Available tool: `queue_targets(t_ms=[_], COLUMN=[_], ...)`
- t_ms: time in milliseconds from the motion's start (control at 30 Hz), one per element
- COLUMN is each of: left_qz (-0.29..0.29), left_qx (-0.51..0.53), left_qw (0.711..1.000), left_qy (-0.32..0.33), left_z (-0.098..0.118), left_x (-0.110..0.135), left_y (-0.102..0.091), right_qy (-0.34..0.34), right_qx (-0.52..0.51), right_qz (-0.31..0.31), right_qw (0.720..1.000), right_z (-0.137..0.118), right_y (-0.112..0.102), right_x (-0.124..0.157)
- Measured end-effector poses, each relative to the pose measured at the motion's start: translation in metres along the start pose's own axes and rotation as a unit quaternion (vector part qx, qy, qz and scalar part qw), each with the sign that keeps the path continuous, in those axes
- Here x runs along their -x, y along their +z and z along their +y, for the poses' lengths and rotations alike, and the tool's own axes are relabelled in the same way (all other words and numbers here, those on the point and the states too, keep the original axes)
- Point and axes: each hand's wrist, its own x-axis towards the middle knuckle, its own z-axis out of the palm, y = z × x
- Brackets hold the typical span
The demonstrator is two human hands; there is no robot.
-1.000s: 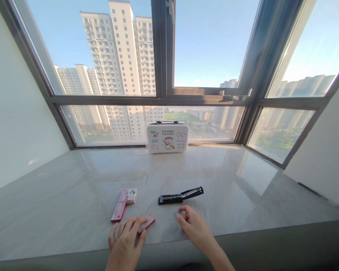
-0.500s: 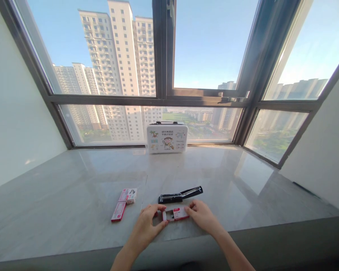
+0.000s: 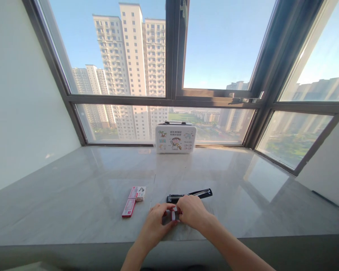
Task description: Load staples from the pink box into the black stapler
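Observation:
My left hand [image 3: 156,223] grips the left end of a small red-and-white staple box [image 3: 173,215] between thumb and fingers, low on the sill. Over the box's open part bends my right hand [image 3: 194,211], its fingers drawn together. The fingertips and anything between them are hidden, and the hand covers most of the box. Just behind the hands lies a black stapler [image 3: 205,193], opened out flat, partly covered by my right hand.
On the left lie two flat pink-and-white boxes [image 3: 129,207] end to end, with a small white box [image 3: 141,193] touching them. A white case with cartoon prints [image 3: 175,139] stands against the window. The grey stone sill [image 3: 107,177] ends at a front edge near me.
My right hand has moved left from the box's right end to over its opening, and its fingers have closed in. My left hand keeps its hold. The view has shifted slightly left.

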Motion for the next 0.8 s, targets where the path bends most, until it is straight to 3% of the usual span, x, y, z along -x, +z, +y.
queue_targets(t_ms=[133, 333, 500, 633, 800], left_qz=[0.003, 0.001, 0.021, 0.026, -0.005], left_qx=[0.005, 0.008, 0.016, 0.041, 0.067], left_qw=[1.000, 1.000, 1.000, 0.998, 0.997], left_qy=[-0.001, -0.001, 0.006, -0.036, -0.024], left_z=[0.000, -0.003, -0.005, -0.003, 0.010], left_x=[0.001, 0.001, 0.001, -0.004, -0.009], left_y=[-0.001, 0.001, 0.001, 0.007, 0.014], right_qy=[-0.023, 0.019, 0.043, 0.028, 0.021], right_qx=[-0.022, -0.186, -0.219, -0.208, -0.189], right_qz=[0.012, 0.040, 0.086, 0.067, 0.048], right_qw=[0.999, 0.982, 0.971, 0.975, 0.981], right_z=[0.008, 0.051, 0.078, 0.078, 0.060], right_y=[-0.004, 0.005, 0.018, 0.020, 0.015], right_x=[0.006, 0.034, 0.055, 0.061, 0.056])
